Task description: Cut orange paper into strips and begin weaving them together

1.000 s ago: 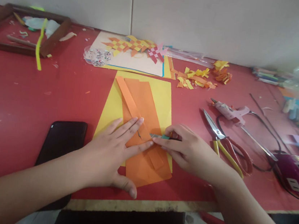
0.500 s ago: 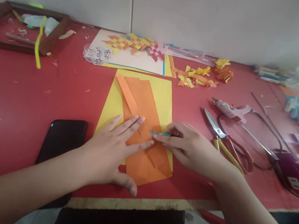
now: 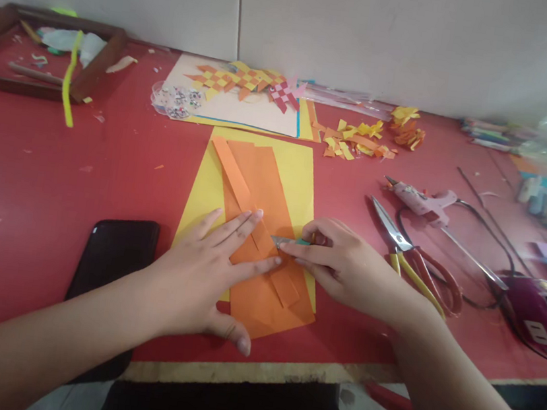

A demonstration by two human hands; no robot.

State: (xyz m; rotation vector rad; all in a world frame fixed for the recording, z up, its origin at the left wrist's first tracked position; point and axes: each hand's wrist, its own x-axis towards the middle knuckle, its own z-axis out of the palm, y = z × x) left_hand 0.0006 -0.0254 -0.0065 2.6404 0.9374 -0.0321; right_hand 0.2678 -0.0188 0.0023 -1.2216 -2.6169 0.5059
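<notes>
My left hand (image 3: 217, 261) lies spread, its fingertips on a folded orange paper strip (image 3: 231, 172) that runs slantwise over an orange sheet (image 3: 275, 192). Beneath both is a yellow sheet (image 3: 302, 169). In my right hand (image 3: 346, 260) is a craft knife (image 3: 303, 241) with a green handle, gripped between thumb and fingers. Its blade points left and touches or nearly touches the strip's right edge, close to my left fingertips. My right palm hides most of the handle.
Scissors (image 3: 401, 241) and a pink glue gun (image 3: 426, 200) with its cord lie to the right. A black phone (image 3: 115, 255) is at left. Woven paper fish (image 3: 219, 80), paper scraps (image 3: 351, 141) and a bead box (image 3: 176, 100) sit behind; a wooden frame (image 3: 99, 60) stands back left.
The view has shifted very slightly. Both hands, the craft knife and the papers keep almost the same places.
</notes>
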